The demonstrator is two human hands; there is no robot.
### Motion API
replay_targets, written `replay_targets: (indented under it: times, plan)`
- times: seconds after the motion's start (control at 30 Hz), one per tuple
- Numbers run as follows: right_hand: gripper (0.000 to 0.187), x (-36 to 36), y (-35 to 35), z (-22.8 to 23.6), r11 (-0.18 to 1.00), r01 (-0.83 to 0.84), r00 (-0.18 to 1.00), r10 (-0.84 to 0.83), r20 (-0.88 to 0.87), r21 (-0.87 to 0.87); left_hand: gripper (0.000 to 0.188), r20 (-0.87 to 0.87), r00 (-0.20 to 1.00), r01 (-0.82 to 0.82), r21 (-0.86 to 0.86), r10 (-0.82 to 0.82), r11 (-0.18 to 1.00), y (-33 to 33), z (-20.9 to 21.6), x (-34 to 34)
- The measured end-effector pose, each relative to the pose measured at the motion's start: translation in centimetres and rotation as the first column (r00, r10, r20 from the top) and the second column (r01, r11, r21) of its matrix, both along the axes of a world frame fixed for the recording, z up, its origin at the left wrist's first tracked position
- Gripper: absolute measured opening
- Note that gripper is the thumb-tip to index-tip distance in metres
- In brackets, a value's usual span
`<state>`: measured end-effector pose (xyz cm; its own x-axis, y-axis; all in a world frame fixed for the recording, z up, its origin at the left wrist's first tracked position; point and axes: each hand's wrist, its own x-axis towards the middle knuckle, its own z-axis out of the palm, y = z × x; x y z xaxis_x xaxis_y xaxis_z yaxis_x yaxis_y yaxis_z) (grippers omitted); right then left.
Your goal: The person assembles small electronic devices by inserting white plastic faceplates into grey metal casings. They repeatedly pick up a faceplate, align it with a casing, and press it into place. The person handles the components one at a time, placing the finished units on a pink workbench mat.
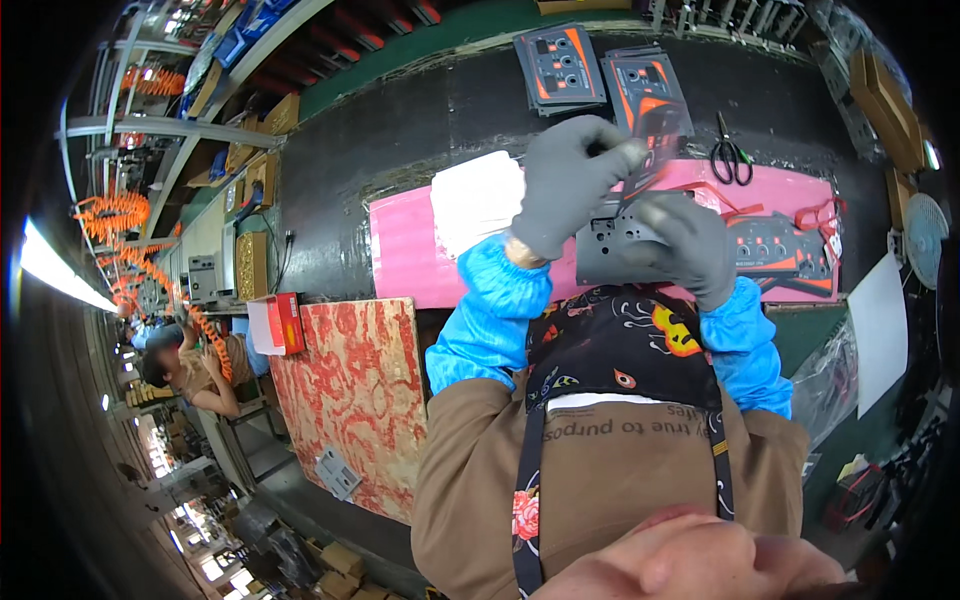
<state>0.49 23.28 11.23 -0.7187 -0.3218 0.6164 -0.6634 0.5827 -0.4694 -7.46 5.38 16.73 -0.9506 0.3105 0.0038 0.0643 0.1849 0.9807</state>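
Note:
My left hand (572,185), in a grey glove, pinches a thin black-and-orange panel overlay (657,135) between thumb and fingers. The overlay is raised and tilted, its lower end close to my other hand. Beneath both hands lies a grey metal panel (606,252) with cut-out holes, on a pink mat (405,245). My right hand (697,243), also gloved, is bent over the panel's right part. Its fingers are curled; whatever they grip is hidden. White sheets (476,203) are piled left of my left hand. Panels with orange overlays (772,250) lie to the right.
Two stacks of printed panels, the left stack (562,68) and the right stack (640,75), stand at the back. Black scissors (731,160) lie beside red straps (822,215). A patterned board (350,390) and red box (277,323) are at left, near another person (210,370).

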Motion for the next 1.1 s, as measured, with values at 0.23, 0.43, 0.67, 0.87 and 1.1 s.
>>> replay_targets:
  times: [0.23, 0.43, 0.67, 0.87, 1.1]
  plan:
    - [0.030, 1.2, 5.9, -4.9, 0.433, 0.680, 0.621, 0.088, 0.779, -0.592, 0.021, 0.240, 0.970, -0.005, 0.167, -0.035, 0.986, -4.3, -2.1, 2.0]
    - [0.028, 4.2, 6.6, -6.3, 0.603, 0.673, 0.448, 0.128, 0.885, -0.428, 0.026, 0.412, 0.906, -0.138, 0.071, 0.097, 0.988, -6.1, -10.3, 5.0]
    - [0.024, 5.4, 6.4, -9.1, 0.891, 0.419, 0.557, -0.406, 0.724, 0.177, 0.032, 0.375, 0.898, -0.151, -0.225, 0.229, 0.963, -6.3, -17.4, 7.3]
    - [0.027, 4.8, 6.4, -9.9, 0.876, 0.415, 0.499, -0.446, 0.743, 0.246, 0.034, 0.408, 0.863, -0.197, -0.273, 0.299, 0.942, -5.8, -18.9, 7.4]
    - [0.027, 5.1, 6.3, -11.4, 0.865, 0.450, 0.564, -0.469, 0.680, 0.223, 0.034, 0.428, 0.837, -0.267, -0.223, 0.340, 0.938, -5.1, -18.9, 7.6]
